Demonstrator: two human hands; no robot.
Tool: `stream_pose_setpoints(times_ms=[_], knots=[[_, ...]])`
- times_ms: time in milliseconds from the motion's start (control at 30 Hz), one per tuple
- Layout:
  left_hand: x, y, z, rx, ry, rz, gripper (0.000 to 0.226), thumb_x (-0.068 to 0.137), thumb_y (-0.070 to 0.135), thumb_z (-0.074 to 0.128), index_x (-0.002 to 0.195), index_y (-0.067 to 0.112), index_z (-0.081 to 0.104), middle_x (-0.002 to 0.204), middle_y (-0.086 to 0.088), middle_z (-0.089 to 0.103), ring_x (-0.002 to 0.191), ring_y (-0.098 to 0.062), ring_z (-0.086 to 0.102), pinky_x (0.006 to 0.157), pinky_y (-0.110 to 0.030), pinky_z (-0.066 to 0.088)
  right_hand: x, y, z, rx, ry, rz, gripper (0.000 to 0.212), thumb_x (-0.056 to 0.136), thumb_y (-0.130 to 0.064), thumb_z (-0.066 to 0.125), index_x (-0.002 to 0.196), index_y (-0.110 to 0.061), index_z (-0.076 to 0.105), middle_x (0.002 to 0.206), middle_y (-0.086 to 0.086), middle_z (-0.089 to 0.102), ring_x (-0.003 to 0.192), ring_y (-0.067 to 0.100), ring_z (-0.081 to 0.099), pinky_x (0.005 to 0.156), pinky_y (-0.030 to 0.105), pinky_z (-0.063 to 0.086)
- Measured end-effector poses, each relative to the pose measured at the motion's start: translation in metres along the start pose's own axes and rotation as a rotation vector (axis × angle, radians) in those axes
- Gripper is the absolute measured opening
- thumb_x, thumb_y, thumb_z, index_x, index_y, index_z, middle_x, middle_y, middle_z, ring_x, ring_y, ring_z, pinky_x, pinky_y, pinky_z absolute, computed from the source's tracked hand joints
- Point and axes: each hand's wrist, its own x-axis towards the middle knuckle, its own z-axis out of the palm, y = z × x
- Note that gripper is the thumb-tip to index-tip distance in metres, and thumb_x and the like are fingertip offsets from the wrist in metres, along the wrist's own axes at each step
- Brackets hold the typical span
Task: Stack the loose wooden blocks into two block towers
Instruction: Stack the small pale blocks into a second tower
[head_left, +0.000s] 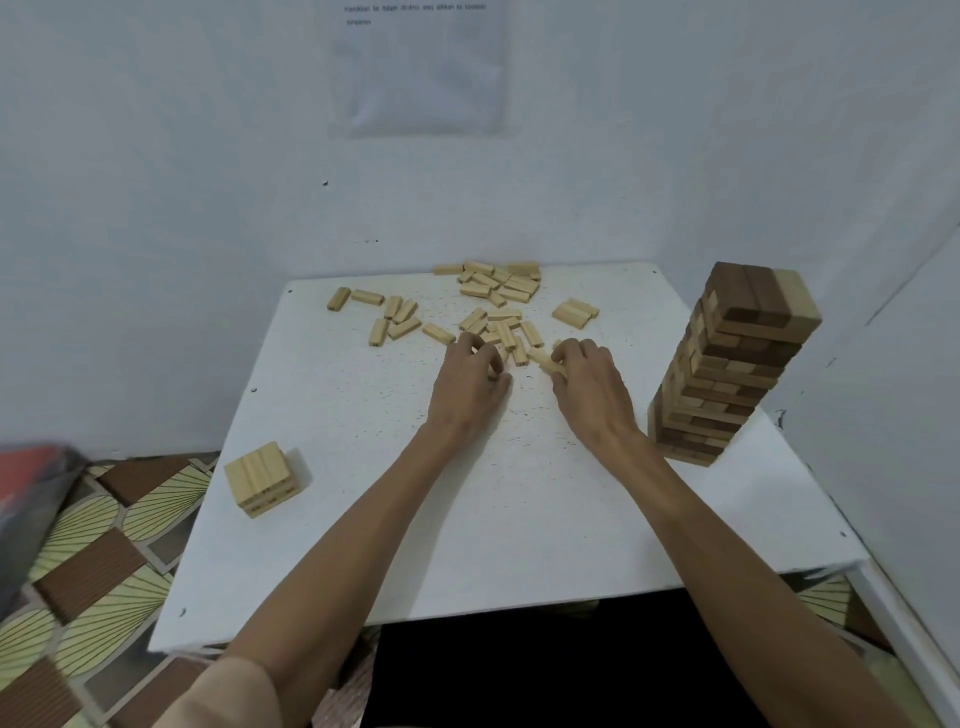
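Forearms (363, 519): you're holding both out over the white table (467, 545).
Right hand (589, 387): it's pinching one block (546, 362) at the near edge of the loose blocks (501, 330), far-middle.
Left hand (470, 384): fingers are lying curled among those blocks, can't tell if they're gripping anything.
Tall tower (727, 374): it's standing at the right edge.
Short stack (262, 478): it's sitting near left.

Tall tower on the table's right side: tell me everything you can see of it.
The tall tower is built of wooden blocks, light and dark brown mixed, in layers of three that cross in alternate directions. Its top layer shows two dark blocks and one light. The layers sit slightly uneven, so its sides look ragged. It stands on the white table near the right edge, close to the wall. The right forearm passes close by its base; contact cannot be told.
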Motion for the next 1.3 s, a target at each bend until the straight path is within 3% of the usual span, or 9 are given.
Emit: stream_pose_setpoints(times_ms=[200,533,733,933,1167,1300], knots=[[-0.001,-0.002,-0.001,0.051,0.04,-0.041,0.027,0.092,0.022,0.069,0.116,0.01,0.065,0.114,-0.01,0.061,0.115,-0.028,0.051,0.085,-0.027,0.04,0.015,0.001,0.01,0.003,0.046,-0.037,0.013,0.099,-0.003,0.061,0.112,-0.004,0.063,0.111,0.015,0.061,0.104,0.032,0.053,0.075,0.042,0.05],[-0.018,-0.005,-0.02,-0.108,0.003,-0.117,0.019,0.075,0.021,0.077,0.093,0.016,0.074,0.096,0.001,0.061,0.091,-0.021,0.058,0.083,-0.032,0.047,-0.014,-0.008,0.014,0.073,0.027,-0.078,0.012,0.1,-0.008,0.06,0.112,-0.006,0.064,0.112,0.013,0.062,0.106,0.03,0.055,0.078,0.038,0.051],[-0.066,-0.002,-0.041,-0.174,0.048,-0.111,0.017,0.074,0.02,0.081,0.089,0.024,0.073,0.095,0.002,0.065,0.077,-0.006,0.057,0.071,-0.019,0.043,-0.055,-0.028,-0.001,0.204,-0.015,-0.164,0.015,0.095,-0.005,0.065,0.11,-0.008,0.066,0.11,0.008,0.063,0.102,0.025,0.056,0.082,0.037,0.051],[-0.115,-0.01,-0.056,-0.093,0.044,-0.115,0.014,0.076,0.023,0.076,0.089,0.022,0.075,0.097,0.004,0.068,0.088,-0.017,0.062,0.08,-0.034,0.051,-0.089,-0.04,-0.003,0.268,-0.153,-0.242,0.022,0.089,-0.007,0.068,0.11,-0.012,0.067,0.108,0.0,0.062,0.103,0.02,0.055,0.084,0.035,0.05],[-0.136,-0.018,-0.065,-0.078,0.022,-0.025,0.016,0.083,0.015,0.076,0.099,0.017,0.076,0.116,0.003,0.069,0.11,-0.017,0.062,0.096,-0.03,0.049,-0.097,-0.05,0.0,0.283,-0.236,-0.327,0.033,0.085,0.0,0.065,0.116,-0.012,0.065,0.11,-0.002,0.062,0.102,0.018,0.052,0.084,0.034,0.048],[-0.14,-0.02,-0.067,-0.079,-0.036,0.024,0.024,0.084,0.027,0.077,0.106,0.019,0.074,0.12,0.006,0.067,0.116,-0.011,0.057,0.1,-0.015,0.04,-0.094,-0.05,0.001,0.341,-0.262,-0.316,0.039,0.084,-0.001,0.065,0.121,-0.014,0.061,0.115,-0.001,0.059,0.104,0.018,0.057,0.088,0.039,0.052]])
